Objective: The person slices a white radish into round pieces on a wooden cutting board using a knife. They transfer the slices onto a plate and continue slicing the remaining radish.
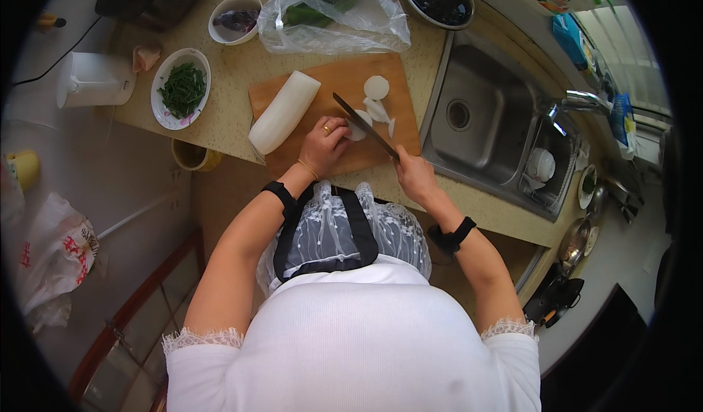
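Observation:
My right hand (416, 174) grips the handle of a kitchen knife (365, 126), whose dark blade slants up and left across a wooden cutting board (294, 162). Just left of the blade, the bent fingers of my left hand (323, 144) press on pale slices (357, 131) of what looks like white radish; the fingertips partly cover them. A long peeled piece of white radish (284, 112) lies to the left on the board. Beyond the blade are a round slice (376, 88) and several thinner cut pieces (375, 110).
A steel sink (472, 99) with a faucet (585, 102) adjoins the board's right side. Behind the board lie a plastic bag (335, 19) of green vegetables and a metal bowl (439, 0). Leftward stand a bowl of chopped greens (182, 89), a white bowl (235, 19) and a white kettle (98, 79).

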The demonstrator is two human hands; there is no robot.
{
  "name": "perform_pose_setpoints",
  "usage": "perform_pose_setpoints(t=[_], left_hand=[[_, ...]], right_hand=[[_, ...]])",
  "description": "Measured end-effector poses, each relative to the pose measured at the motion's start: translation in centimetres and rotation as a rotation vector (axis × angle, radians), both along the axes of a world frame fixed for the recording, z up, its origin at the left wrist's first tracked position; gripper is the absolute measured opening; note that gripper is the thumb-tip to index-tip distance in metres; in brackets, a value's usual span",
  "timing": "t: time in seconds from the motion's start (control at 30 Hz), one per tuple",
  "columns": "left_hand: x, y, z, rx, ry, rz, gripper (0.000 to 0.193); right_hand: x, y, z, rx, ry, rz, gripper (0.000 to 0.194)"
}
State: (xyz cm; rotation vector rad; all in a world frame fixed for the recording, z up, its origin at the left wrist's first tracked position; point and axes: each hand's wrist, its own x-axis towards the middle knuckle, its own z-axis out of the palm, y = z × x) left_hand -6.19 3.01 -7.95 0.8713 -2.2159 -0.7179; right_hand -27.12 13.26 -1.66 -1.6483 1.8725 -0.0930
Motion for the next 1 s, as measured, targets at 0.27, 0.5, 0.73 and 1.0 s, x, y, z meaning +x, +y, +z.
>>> perform_pose_setpoints(t=[0.27,0.5,0.73,1.0], left_hand=[[0.6,0.7,-1.2,-0.085,0.063,0.062,0.019],[0.8,0.7,-1.5,-0.030,0.058,0.061,0.016],[0.9,0.9,-1.1,-0.047,0.097,0.077,0.016],[1.2,0.9,-2.1,-0.065,0.132,0.079,0.015]], right_hand=[[-0.2,1.9,3.6,-0.012,0.112,0.123,0.017],[1.1,0.0,0.3,-0.005,0.091,0.104,0.017],[0.4,0.9,0.8,-0.057,0.042,0.060,0.013],[0.2,2.0,3.0,0.062,0.099,0.128,0.018]])
